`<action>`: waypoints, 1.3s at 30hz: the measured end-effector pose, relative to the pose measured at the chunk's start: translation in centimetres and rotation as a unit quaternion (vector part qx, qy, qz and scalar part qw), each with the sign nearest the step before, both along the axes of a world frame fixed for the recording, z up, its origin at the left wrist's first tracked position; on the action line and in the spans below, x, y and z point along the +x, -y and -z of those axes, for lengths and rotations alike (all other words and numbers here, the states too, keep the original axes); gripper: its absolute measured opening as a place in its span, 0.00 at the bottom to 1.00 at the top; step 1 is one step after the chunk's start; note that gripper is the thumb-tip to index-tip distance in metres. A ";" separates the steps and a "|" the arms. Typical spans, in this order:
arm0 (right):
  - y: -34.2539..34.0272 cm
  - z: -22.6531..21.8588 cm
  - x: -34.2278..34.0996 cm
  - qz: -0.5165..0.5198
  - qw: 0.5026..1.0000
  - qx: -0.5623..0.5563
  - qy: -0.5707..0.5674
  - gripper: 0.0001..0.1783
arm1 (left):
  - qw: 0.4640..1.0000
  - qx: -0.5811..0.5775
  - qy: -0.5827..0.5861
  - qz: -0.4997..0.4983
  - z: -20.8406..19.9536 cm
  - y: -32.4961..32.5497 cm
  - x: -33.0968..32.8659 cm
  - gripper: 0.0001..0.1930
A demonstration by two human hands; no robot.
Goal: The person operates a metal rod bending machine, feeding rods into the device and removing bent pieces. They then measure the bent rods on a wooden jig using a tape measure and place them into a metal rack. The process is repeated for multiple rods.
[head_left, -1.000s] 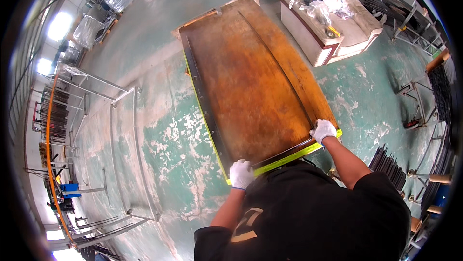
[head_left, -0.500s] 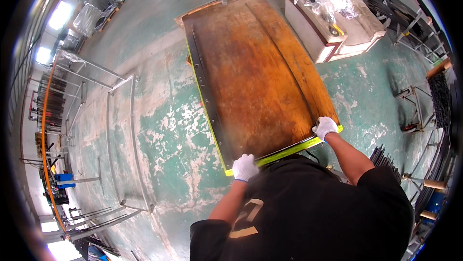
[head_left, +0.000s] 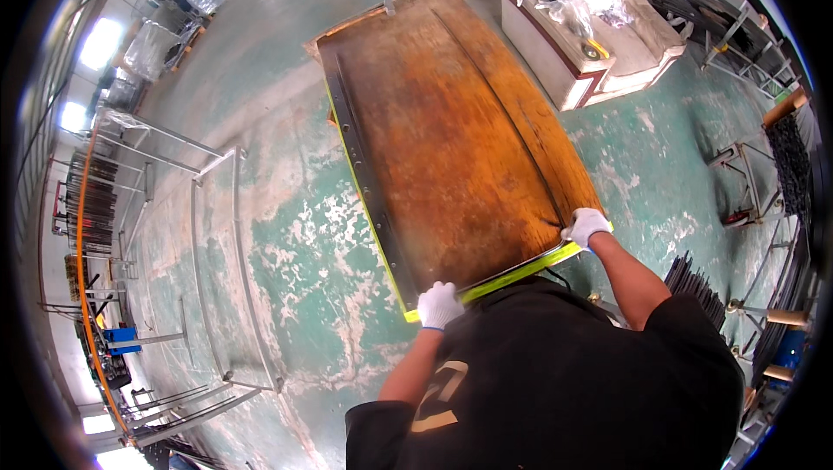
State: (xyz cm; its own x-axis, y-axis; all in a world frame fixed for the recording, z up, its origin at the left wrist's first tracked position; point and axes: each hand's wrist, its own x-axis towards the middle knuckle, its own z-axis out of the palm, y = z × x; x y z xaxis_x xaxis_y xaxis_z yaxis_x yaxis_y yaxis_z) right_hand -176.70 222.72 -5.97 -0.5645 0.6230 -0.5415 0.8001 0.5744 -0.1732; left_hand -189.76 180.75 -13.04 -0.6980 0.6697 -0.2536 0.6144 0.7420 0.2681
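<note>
A long workbench with a worn, brown-stained wooden top (head_left: 442, 140) lies before me, edged in yellow-green on its left and near sides. My left hand (head_left: 440, 305), in a white knit glove, is closed at the near-left corner. At the near-right corner my right hand (head_left: 587, 229), gloved alike, is curled closed with its knuckles up. Between them a thin dark bar (head_left: 512, 270) runs along the near edge, its ends passing under my fingers. Another long dark bar (head_left: 512, 118) lies lengthwise on the right part of the top. A dark strip with holes (head_left: 364, 175) follows the left edge.
A cream sofa (head_left: 590, 53) beyond the bench's right side bears cushions, plastic wrap and a roll of tape. On the left stands a metal tube frame (head_left: 236, 253) on the worn green floor. Dark rods (head_left: 694, 288) are bundled at my right.
The whole view has shifted slightly, with the bench and sofa a little further left. Both hands keep their places at the bench's near corners.
</note>
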 end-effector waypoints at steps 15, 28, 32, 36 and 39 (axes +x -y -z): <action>-0.3 -11.6 0.2 0.378 0.672 -0.320 -0.551 0.18 | 0.898 0.320 0.174 -0.245 -10.4 -3.2 -0.6 0.18; 31.3 -7.4 -3.6 0.392 0.638 -0.601 -0.278 0.20 | 0.916 0.295 0.260 0.085 -15.1 3.6 -2.3 0.42; 36.2 -7.6 -4.2 0.361 0.648 -0.598 -0.303 0.17 | 0.913 0.264 0.297 0.089 -15.0 8.7 -1.7 0.50; 37.9 -6.9 -5.4 0.370 0.603 -0.621 -0.338 0.16 | 0.930 0.253 0.257 0.072 -17.6 9.3 -3.5 0.44; 38.9 -7.5 -7.0 0.367 0.546 -0.671 -0.342 0.17 | 0.934 0.268 0.236 0.006 -18.2 10.8 -4.1 0.35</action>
State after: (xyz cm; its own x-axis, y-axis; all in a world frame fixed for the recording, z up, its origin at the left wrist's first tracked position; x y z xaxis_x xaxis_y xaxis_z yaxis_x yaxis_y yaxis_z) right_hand -183.70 183.87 1.55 -0.7855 0.1179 -0.6075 0.2149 -0.8686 -0.4465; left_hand -193.86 169.96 5.14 -0.5849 0.7956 -0.1582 0.3407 0.4179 0.8422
